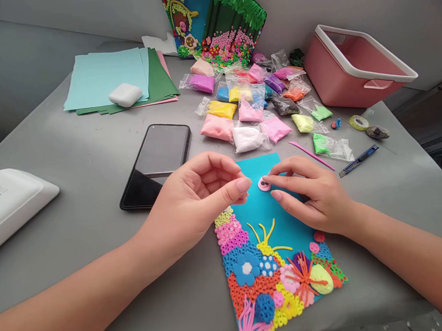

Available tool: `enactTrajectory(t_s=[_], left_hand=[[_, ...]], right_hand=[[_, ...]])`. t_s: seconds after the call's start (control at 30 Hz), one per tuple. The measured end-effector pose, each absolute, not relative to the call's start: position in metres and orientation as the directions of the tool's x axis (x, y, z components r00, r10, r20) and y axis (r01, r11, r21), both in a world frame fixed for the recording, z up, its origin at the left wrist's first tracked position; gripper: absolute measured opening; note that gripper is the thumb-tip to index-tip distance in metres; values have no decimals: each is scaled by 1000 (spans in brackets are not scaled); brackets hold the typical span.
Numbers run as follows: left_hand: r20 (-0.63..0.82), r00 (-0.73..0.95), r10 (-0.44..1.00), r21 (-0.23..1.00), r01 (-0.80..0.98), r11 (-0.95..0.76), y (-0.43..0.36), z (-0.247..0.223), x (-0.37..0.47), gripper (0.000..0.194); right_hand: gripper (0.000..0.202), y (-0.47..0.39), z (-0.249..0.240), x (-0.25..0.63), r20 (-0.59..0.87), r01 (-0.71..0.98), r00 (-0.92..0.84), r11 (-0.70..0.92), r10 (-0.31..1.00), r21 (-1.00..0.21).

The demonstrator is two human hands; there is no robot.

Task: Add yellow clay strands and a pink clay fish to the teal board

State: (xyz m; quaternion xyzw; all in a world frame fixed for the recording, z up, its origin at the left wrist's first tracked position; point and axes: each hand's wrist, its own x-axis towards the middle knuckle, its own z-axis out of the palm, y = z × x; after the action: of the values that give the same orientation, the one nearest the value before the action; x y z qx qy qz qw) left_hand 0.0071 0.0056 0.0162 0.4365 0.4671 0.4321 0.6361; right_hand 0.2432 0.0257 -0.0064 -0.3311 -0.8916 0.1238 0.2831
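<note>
A blue sheet (261, 210) lies near the table's front, its lower part covered with colourful clay flowers and small rings. On its upper part sits a small pink clay piece (264, 184) with dark spots. My right hand (310, 193) touches that piece with a fingertip, its fingers apart and holding nothing. Over the sheet's left edge hovers my left hand (204, 195), thumb and fingertips pressed together; anything between them is too small or hidden to make out.
A phone (157, 163) lies left of the sheet. Bags of coloured clay (217, 127), a pink tool (311, 155) and a blue cutter (359, 160) lie beyond it. A pink basket (327, 78) stands at back right, paper sheets (103, 78) at back left.
</note>
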Motion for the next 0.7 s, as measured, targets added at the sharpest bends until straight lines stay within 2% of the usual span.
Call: enactTrajectory(t_s=[0.07, 0.2, 0.43, 0.7], left_hand=[[-214, 185, 959, 961, -135, 241, 6, 16, 7, 25], [-209, 165, 964, 966, -121, 230, 6, 16, 7, 25], [-213, 162, 964, 962, -136, 236, 6, 15, 7, 25], [-218, 149, 964, 963, -128, 237, 6, 16, 7, 26]], right_hand=[[26, 14, -4, 241, 387, 596, -551, 673, 739, -437], [43, -10, -2, 239, 211, 664, -484, 514, 849, -543], [53, -18, -4, 238, 101, 656, -535, 487, 839, -577], [52, -17, -5, 238, 117, 653, -548, 511, 828, -559]])
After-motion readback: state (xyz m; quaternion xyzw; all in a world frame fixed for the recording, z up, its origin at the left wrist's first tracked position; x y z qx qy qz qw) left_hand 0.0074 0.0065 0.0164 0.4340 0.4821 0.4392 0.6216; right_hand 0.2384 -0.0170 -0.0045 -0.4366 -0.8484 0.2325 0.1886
